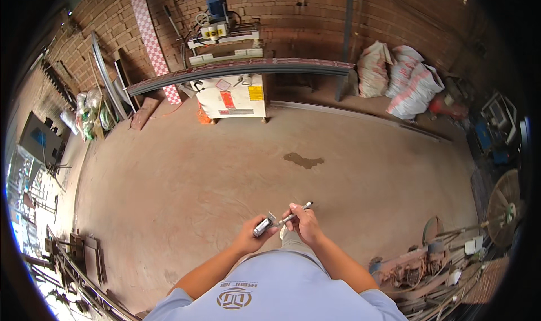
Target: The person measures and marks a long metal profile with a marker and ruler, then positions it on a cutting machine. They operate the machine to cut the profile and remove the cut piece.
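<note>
In front of my body, my left hand (253, 235) is closed round a small silver, block-shaped metal piece (262, 226). A thin light-coloured part sticks up beside it, and I cannot make out its kind. My right hand (305, 224) grips a slim silver rod (287, 219), pen-like, slanting up to the right with a dark upper end. The rod's lower end points at the metal piece in my left hand. Whether the two touch is too small to tell. Both hands are close together above the concrete floor (197, 169).
Ahead, a white machine (239, 104) with a blue motor (216, 5) stands by the brick wall, long profiles (242, 68) lying across it. Woven sacks (414, 90) lean at the far right. A dark wet patch (304, 161) marks the floor. Metal scrap (417, 270) lies near right, metal racks (79, 264) near left.
</note>
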`<state>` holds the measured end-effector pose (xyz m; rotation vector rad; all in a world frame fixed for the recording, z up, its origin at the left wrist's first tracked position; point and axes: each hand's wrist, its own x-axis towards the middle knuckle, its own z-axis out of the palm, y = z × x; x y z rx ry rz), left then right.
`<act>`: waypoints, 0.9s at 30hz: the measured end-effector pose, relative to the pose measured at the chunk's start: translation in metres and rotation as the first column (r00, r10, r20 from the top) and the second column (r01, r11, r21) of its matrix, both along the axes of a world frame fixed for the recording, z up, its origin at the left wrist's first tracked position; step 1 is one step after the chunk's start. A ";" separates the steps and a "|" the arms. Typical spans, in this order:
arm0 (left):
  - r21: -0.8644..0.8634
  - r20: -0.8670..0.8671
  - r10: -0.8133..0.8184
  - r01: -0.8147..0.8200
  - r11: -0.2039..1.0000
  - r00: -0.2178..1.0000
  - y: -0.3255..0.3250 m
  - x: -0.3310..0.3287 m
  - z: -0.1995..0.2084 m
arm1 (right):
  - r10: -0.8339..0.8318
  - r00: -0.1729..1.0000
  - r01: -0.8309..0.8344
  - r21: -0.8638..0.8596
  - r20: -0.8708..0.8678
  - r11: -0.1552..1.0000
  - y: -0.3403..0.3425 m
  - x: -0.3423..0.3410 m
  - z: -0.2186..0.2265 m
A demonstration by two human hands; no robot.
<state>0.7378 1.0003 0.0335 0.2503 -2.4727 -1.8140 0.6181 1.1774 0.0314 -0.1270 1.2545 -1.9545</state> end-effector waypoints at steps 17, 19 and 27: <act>0.063 0.064 0.553 -0.556 0.829 0.831 -0.188 -0.154 0.044 | -0.125 0.913 0.181 0.111 -0.389 0.977 -0.163 -0.346 0.045; 0.154 0.028 0.573 -0.570 0.807 0.819 -0.214 -0.161 0.033 | 0.098 0.861 -0.024 0.153 -0.499 0.988 -0.200 -0.334 0.043; 0.361 -0.035 0.450 -0.409 0.838 0.892 -0.322 -0.230 0.029 | 0.536 0.519 -0.400 0.366 -0.665 0.841 -0.352 -0.316 0.070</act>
